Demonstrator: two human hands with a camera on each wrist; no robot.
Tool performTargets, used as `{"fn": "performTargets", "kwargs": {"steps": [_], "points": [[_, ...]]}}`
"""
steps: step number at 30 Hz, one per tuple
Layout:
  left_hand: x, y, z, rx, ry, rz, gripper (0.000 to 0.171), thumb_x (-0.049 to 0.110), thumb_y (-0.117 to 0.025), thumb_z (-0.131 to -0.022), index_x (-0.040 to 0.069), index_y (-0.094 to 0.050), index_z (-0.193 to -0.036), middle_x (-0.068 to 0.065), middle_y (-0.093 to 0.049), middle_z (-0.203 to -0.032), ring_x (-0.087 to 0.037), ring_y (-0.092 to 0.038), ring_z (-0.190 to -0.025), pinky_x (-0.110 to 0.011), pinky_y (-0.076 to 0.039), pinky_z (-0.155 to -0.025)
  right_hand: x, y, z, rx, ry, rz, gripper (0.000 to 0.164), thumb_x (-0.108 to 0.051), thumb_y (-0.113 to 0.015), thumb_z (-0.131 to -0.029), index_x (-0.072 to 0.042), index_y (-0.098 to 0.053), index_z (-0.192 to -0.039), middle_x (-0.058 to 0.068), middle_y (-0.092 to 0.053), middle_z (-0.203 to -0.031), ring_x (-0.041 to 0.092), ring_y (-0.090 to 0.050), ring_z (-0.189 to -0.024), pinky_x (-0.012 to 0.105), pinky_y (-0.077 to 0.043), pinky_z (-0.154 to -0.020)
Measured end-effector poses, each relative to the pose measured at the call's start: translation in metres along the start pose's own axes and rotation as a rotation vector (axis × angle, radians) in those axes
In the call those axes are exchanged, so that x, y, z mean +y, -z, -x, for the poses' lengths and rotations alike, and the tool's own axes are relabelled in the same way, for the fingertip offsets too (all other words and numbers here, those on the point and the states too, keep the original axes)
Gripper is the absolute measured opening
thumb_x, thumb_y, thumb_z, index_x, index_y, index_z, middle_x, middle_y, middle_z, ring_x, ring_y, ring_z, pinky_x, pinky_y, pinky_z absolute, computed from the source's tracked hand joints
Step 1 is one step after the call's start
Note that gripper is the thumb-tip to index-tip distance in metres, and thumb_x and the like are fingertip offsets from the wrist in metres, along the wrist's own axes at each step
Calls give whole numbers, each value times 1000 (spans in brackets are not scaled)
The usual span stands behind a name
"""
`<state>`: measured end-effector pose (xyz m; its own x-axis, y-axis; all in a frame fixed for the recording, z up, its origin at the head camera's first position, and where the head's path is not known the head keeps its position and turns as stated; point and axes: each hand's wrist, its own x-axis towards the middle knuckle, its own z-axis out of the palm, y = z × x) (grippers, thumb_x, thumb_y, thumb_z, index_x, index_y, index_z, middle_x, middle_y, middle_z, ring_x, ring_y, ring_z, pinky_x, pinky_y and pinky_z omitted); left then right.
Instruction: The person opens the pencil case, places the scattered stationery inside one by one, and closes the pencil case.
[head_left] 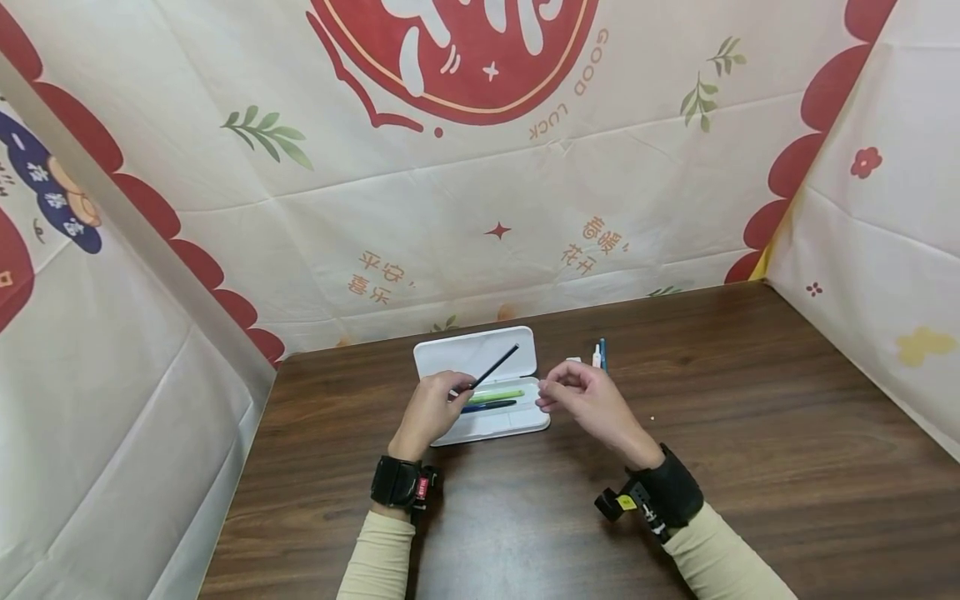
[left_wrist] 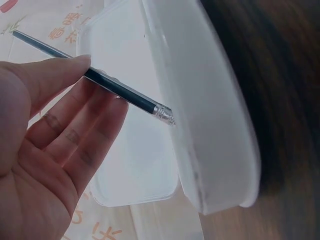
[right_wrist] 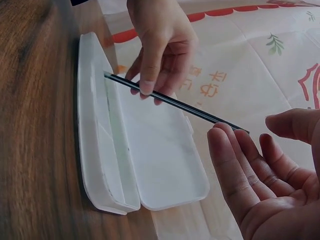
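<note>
My left hand [head_left: 431,408] pinches a slim black pencil [left_wrist: 122,91] between thumb and fingers. A silvery end shows on the pencil in the left wrist view. It is held slanted above an open white pencil case [head_left: 495,432]. Inside the case lie a green pen [head_left: 504,394] and a dark blue pen [head_left: 495,405], partly behind the left hand. My right hand [head_left: 592,404] hovers at the case's right end, fingers loosely bent and holding nothing. In the right wrist view its fingertips [right_wrist: 220,140] appear close to the pencil's far end; whether they touch cannot be told.
Behind the right hand lie a white pen-like item [head_left: 597,357], a blue pen [head_left: 603,352] and a small white object [head_left: 573,360], partly hidden. The case's lid [head_left: 442,357] stands raised at the back. A printed cloth [head_left: 450,208] hangs behind the brown table [head_left: 315,500].
</note>
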<state>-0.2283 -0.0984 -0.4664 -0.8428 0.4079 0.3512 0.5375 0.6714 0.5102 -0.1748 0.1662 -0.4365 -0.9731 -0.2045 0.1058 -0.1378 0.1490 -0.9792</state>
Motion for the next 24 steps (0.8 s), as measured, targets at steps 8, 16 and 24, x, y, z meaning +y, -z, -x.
{"fn": "performTargets", "kwargs": {"steps": [8,16,24], "points": [[-1,-2,-1,-6,-12,-14,14,6,-72,-90,7,-76,-103,-4,-74,-94,-13,-69,-84,-27,-57,-73,-7,12,-1,75,-27,2,19,-14,-63,-98,4,-62,-101,24,-70,-99,35,-72,-87,34,-59,-76],[-4,-6,-1,-16,-23,-23,12,5,-73,-88,7,-77,-100,-4,-74,-94,-14,-69,-85,-28,-57,-74,-9,18,0,62,-11,-7,21,-19,-62,-99,2,-61,-102,22,-70,-104,35,-72,-91,33,-59,-78],[-4,-9,1,-34,-38,-58,13,5,-74,-87,8,-78,-99,-5,-74,-94,-16,-69,-84,-30,-56,-72,-10,21,1,69,-17,-12,23,-20,-62,-99,2,-61,-103,28,-67,-108,26,-73,-88,34,-59,-80]]}}
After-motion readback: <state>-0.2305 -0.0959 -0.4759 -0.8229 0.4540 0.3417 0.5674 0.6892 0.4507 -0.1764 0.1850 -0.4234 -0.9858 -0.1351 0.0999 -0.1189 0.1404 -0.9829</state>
